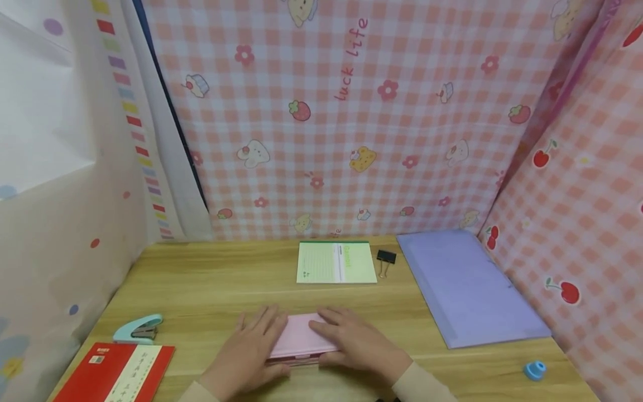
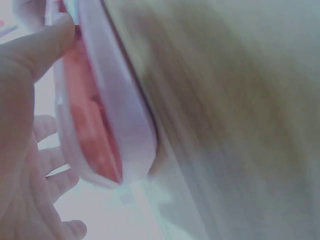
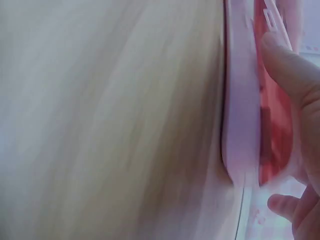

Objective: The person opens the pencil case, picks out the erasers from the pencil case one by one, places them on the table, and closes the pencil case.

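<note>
A pink hinged case (image 1: 297, 337) lies on the wooden table in front of me, between both hands. My left hand (image 1: 248, 349) holds its left end, fingers over the top and thumb at the front edge. On the other end, my right hand (image 1: 359, 343) has the same hold, its thumb low along the front. Both wrist views show a gap between lid and base, with a red inside (image 2: 92, 122). The left thumb (image 2: 52, 40) lies by that gap. In the right wrist view the right thumb (image 3: 285, 65) touches the lid's edge near a small clasp (image 3: 270, 20).
A green notepad (image 1: 316, 262) and a black binder clip (image 1: 386, 257) lie at the back. To the right are a purple folder (image 1: 472, 290) and a small blue cap-like piece (image 1: 534, 370). At the left, a mint stapler (image 1: 140, 329) sits behind a red book (image 1: 108, 371). Patterned cloth walls surround the table.
</note>
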Motion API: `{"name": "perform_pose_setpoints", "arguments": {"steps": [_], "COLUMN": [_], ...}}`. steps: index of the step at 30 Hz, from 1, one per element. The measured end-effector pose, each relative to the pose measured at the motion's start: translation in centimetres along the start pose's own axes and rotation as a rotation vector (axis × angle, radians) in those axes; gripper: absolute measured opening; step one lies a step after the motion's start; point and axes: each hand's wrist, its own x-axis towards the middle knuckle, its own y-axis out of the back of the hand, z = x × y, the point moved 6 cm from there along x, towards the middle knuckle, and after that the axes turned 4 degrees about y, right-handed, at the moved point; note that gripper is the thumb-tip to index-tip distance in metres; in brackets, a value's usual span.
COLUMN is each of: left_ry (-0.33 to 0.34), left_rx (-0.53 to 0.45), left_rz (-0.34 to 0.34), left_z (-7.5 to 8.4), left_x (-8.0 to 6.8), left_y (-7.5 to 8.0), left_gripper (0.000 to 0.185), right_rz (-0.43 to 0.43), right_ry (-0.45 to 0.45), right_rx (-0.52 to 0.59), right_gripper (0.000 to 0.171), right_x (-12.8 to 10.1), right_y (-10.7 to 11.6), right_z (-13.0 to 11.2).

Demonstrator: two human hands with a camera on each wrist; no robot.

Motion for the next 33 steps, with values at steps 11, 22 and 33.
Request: {"name": "perform_pose_setpoints", "arguments": {"steps": [11, 22, 33], "left_ry": [0.195, -0.091, 0.061], "left_rx": [-0.143, -0.062, -0.137], "left_rz": [-0.089, 0.235, 0.104], "left_z": [-0.3, 2.2, 2.1], "left_x": [-3.0, -4.3, -1.8], "left_y": [0.8, 2.1, 2.2], "left_gripper": [0.082, 0.084, 0.107], "right_rz": [0.21, 0.357, 0.5], "right_ry": [0.078, 0.069, 0.041], "right_rx": [-0.088, -0.054, -0.071], "right_gripper": [0.035, 0.028, 0.044], "right_x": [-2.4, -5.0, -5.4], "right_y": [3.0, 5.5, 6.4], "right_z": [0.7, 1.2, 2.0]}}
